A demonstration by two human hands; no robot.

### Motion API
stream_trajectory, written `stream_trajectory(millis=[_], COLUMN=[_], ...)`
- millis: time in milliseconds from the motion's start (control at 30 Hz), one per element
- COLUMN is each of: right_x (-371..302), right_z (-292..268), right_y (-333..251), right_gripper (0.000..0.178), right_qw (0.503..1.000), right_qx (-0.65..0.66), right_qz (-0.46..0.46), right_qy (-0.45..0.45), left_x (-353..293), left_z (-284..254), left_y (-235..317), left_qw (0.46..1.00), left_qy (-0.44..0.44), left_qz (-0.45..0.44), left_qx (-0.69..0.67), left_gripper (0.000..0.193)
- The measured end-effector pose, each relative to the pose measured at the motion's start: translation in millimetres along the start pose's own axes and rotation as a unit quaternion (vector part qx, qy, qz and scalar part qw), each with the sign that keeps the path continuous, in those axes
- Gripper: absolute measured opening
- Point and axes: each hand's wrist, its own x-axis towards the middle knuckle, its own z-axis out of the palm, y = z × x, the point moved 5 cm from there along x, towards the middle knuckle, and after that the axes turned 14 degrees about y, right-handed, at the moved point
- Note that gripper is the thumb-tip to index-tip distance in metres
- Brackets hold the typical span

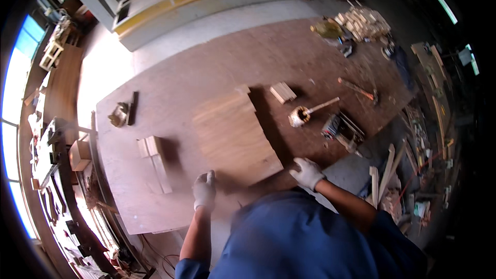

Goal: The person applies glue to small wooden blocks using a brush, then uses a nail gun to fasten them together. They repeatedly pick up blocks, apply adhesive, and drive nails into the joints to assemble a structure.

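Note:
A wide wooden panel [235, 137] made of joined boards lies on the brown work table [206, 62] in front of me. Its far right edge is stepped. My left hand [205, 191], in a white glove, is raised by the panel's near left corner, fingers pointing away from me and a little apart. Just off the near right corner is my right hand [308, 173], also gloved, its thumb and fingers spread. Neither hand appears to hold anything, and contact with the panel cannot be made out. Left of the panel sit small wooden blocks [150, 146] with a narrow strip [161, 174].
Right of the panel are a wood block [283, 92], a glue pot [299, 117] with a stick, a power tool [342, 130] and a hammer [361, 89]. A pile of wood pieces [364, 22] lies at the far right. Timber offcuts [387, 175] stand beside the table.

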Motion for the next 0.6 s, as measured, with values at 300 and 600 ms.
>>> stream_trajectory(millis=[300,600], right_x=[17,14], right_z=[0,-56], right_y=[-66,-90], right_gripper=[0.05,0.045], right_qw=[0.993,0.986], right_qx=[0.091,0.159], right_qz=[-0.021,0.02], right_qy=[-0.073,-0.042], left_x=[-71,-62], left_z=[11,-23], left_y=[-18,80], left_qw=[0.999,0.971], left_qy=[-0.043,0.034], left_qz=[-0.007,0.191], left_qx=[0.003,0.143], left_gripper=[0.041,0.044])
